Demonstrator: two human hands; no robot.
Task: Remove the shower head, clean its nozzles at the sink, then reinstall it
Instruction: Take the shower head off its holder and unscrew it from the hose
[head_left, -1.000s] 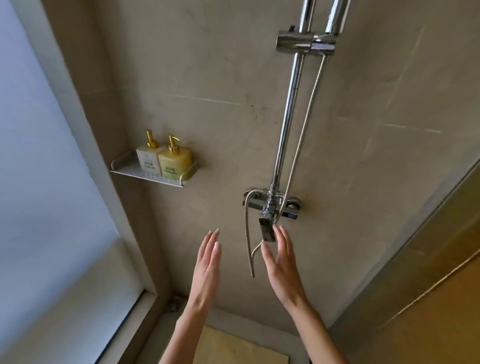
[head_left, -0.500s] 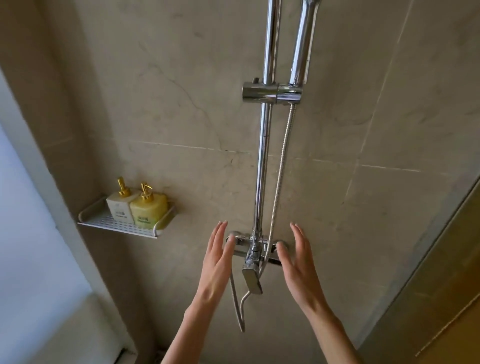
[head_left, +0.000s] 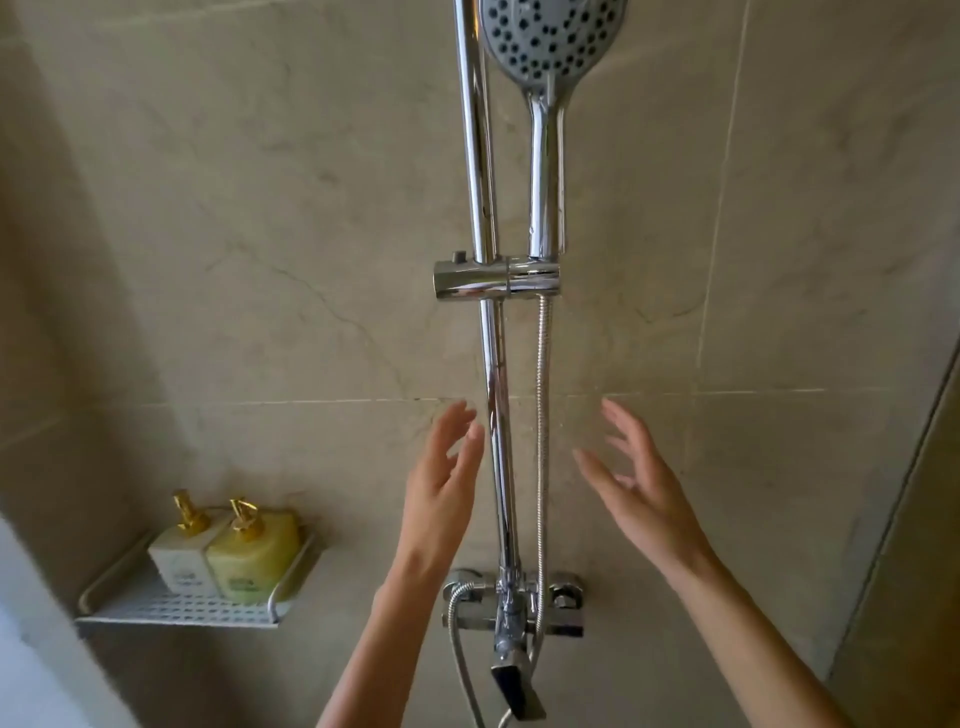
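Observation:
The shower head, grey-faced with dark nozzles and a chrome handle, sits upright in the chrome holder on the vertical rail at the top of the view. A metal hose hangs from the handle down to the mixer tap. My left hand is raised just left of the rail, fingers spread, holding nothing. My right hand is raised to the right of the hose, fingers spread and empty. Both hands are well below the holder.
A white wall shelf at lower left carries two pump bottles, one white and one yellow. Beige tiled walls surround the fitting, with a darker corner strip at the right.
The view has tilted upward, bringing the shower head into sight. Both hands have risen from beside the mixer tap to either side of the rail, fingers spreading.

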